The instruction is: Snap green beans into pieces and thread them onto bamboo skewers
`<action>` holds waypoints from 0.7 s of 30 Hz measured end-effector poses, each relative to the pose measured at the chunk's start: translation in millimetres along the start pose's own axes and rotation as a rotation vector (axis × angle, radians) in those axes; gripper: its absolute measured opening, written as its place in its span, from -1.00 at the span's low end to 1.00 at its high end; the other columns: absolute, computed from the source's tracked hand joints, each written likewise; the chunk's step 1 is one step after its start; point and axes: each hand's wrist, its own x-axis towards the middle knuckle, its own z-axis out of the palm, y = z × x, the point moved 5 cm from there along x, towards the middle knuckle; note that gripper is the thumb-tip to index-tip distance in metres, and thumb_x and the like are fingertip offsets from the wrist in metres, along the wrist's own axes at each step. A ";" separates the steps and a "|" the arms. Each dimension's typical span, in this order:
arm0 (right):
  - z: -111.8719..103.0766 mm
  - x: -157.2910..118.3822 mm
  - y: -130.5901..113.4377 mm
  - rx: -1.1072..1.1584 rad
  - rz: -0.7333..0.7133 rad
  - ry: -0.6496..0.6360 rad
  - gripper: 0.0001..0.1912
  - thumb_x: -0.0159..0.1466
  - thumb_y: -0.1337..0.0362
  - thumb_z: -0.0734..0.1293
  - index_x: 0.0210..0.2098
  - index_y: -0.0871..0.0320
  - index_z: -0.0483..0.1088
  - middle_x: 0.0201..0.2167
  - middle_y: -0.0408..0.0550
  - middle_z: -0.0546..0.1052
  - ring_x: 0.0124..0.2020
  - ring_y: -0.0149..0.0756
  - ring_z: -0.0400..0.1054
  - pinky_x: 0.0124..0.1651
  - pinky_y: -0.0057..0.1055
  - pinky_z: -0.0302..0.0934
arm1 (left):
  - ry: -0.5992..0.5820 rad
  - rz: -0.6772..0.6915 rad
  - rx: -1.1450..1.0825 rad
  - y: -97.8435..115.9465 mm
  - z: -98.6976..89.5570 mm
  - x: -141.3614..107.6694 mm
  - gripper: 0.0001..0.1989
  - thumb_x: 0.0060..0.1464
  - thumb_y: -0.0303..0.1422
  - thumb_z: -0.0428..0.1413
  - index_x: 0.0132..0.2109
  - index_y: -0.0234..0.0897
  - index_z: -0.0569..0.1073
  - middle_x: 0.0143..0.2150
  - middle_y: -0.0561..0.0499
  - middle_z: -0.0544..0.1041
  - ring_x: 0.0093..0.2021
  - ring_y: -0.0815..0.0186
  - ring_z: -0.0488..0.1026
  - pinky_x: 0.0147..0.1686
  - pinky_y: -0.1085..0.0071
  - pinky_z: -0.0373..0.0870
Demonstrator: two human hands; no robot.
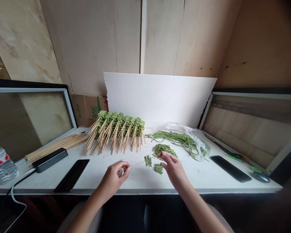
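Between my hands runs a thin skewer with a short row of cut green bean pieces (147, 160) threaded across it. My left hand (117, 173), fingers pinched, grips the thin pale end on the left. My right hand (173, 166) is closed on the other end, thumb and forefinger together. Just below the skewer, a small row of bean pieces (158, 168) lies on the white table (126, 186), close to my right fingers. Behind my right hand is a heap of loose cut bean pieces (163, 149), partly covered by the fingers.
Stacked bean skewers (121, 124) stand at back left, sticks forward. Bare skewers (58, 145), a black box (50, 160), a phone (72, 175) and a bottle (2, 165) lie left. Long beans (177, 138) in plastic, a dark phone-like slab (230, 168) and a mouse (261, 176) lie right.
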 end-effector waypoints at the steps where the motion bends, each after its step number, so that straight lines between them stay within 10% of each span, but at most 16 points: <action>1: 0.1 -0.8 0.1 -0.009 -0.004 0.008 -0.69 0.13 -0.01 0.56 -0.28 0.07 0.66 -0.17 0.09 0.64 0.02 -0.02 0.43 -0.23 -0.32 0.34 | 0.003 0.002 0.004 -0.2 0.2 0.1 -0.79 0.28 -0.24 0.08 -0.21 -0.26 0.51 -0.35 0.02 0.49 -0.44 0.40 0.30 -0.41 0.53 0.36; 21: 3.7 -12.7 8.5 -0.075 -0.105 0.151 -0.65 0.17 -0.06 0.50 -0.23 0.07 0.65 -0.12 0.04 0.64 -0.31 -0.20 0.41 -0.23 -0.27 0.30 | 0.036 0.061 0.028 7.8 8.6 -5.9 -0.81 0.30 -0.29 0.05 -0.20 -0.24 0.51 -0.29 -0.01 0.50 -0.46 0.40 0.21 -0.45 0.51 0.27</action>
